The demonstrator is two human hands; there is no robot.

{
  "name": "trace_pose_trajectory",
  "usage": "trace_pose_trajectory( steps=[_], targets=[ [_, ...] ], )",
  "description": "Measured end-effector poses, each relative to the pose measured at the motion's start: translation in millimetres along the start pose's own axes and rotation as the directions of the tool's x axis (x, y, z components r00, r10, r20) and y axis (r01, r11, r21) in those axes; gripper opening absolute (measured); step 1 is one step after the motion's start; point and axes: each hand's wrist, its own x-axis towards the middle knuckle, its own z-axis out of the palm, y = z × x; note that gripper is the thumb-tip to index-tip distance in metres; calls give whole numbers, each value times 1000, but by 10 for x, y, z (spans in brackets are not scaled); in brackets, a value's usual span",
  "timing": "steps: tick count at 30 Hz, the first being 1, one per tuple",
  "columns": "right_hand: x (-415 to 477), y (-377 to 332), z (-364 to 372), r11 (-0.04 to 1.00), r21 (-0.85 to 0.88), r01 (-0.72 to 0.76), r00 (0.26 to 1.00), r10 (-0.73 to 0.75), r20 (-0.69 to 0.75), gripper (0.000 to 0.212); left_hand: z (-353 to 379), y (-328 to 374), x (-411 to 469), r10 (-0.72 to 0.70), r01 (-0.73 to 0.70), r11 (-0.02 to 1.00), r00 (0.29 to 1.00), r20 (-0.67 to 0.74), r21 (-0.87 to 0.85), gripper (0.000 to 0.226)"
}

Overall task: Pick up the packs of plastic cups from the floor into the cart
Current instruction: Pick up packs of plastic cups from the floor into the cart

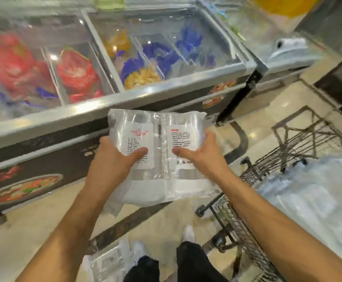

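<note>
I hold a clear pack of plastic cups (160, 137) with white printed labels in front of me at chest height. My left hand (115, 157) grips its left side and my right hand (200, 153) grips its right side, thumbs on top. The wire cart (292, 157) stands to my right, with several clear packs (312, 192) lying inside it. Another pack of cups (107, 261) lies on the floor by my left foot.
A long glass-topped chest freezer (125, 98) full of coloured bags runs along the left and front. A second freezer (284, 58) stands behind the cart. The tiled floor (13, 241) stretches left of my feet.
</note>
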Motion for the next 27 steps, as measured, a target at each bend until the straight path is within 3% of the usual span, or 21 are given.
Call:
trace_pose_trajectory(
  steps=[3,6,10,12,14,17,22,27],
  targets=[
    [-205,179,-651,996,72,-50,990,59,-127,101,317,605,-66,79,-85,995,992,101,59,92],
    [-379,415,-1251,986,139,-89,969,118,-217,96,750,1194,-148,220,-239,968,954,202,75,101],
    [-645,848,-1982,971,220,-98,907,178,-383,103,1426,1956,-405,284,-344,931,894,346,125,88],
    [-796,1101,-2324,957,271,-102,868,219,-446,95,1820,2239,-528,323,-400,907,859,399,128,85],
    [-962,1365,-2659,936,325,-138,831,288,-476,90,2243,2501,-708,348,-444,888,823,450,124,82],
    [-1155,1865,-3088,902,376,-210,772,389,-503,98,2909,2752,-960,338,-473,871,776,533,135,60],
    [-1374,2693,-3569,840,456,-295,667,523,-531,117,4204,2743,-905,340,-549,826,668,662,130,107],
    [-1497,3410,-3774,779,536,-325,579,612,-538,118,4908,3004,-1418,294,-600,783,592,750,166,88]
  ],
)
